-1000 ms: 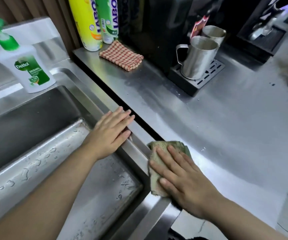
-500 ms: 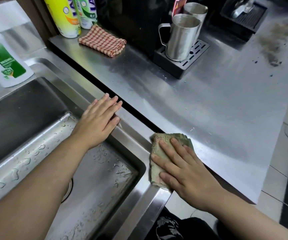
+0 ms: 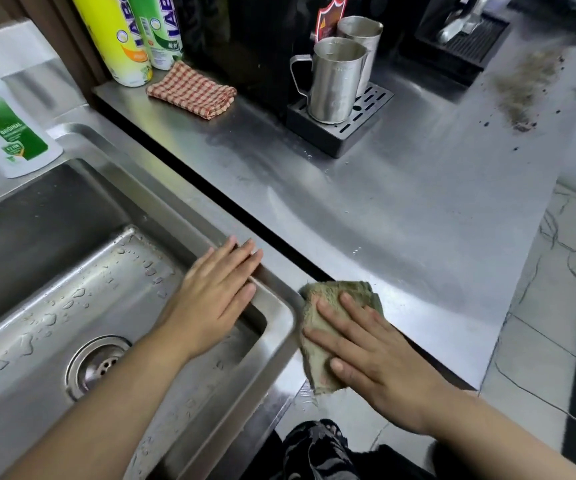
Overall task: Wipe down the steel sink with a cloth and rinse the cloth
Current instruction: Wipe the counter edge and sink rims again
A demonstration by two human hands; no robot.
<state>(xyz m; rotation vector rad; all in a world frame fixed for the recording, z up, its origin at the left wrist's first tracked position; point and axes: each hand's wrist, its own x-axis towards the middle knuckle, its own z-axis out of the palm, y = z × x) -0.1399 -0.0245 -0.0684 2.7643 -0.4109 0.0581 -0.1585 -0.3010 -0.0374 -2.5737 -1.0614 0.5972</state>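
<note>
The steel sink (image 3: 162, 209) fills the left of the view; its basin is wet with droplets and has a round drain (image 3: 96, 365). My left hand (image 3: 214, 296) rests flat, fingers straight, on the sink's right rim. A greenish-beige cloth (image 3: 317, 355) lies on the rim's front right corner, at the seam with the steel counter. My right hand (image 3: 373, 362) presses down on it with spread, straight fingers, covering much of it.
A Dettol soap bottle (image 3: 6, 133) stands behind the sink. On the steel counter (image 3: 401, 216) lie a red checked cloth (image 3: 193, 90), two spray cans (image 3: 134, 36), steel jugs (image 3: 335, 79) on a drip tray and a dirt smear (image 3: 522, 91). Tiled floor lies at right.
The view has tipped further down, so the drain now shows. The cloth under my right hand has shifted slightly along the sink's corner. My left hand stays flat on the rim.
</note>
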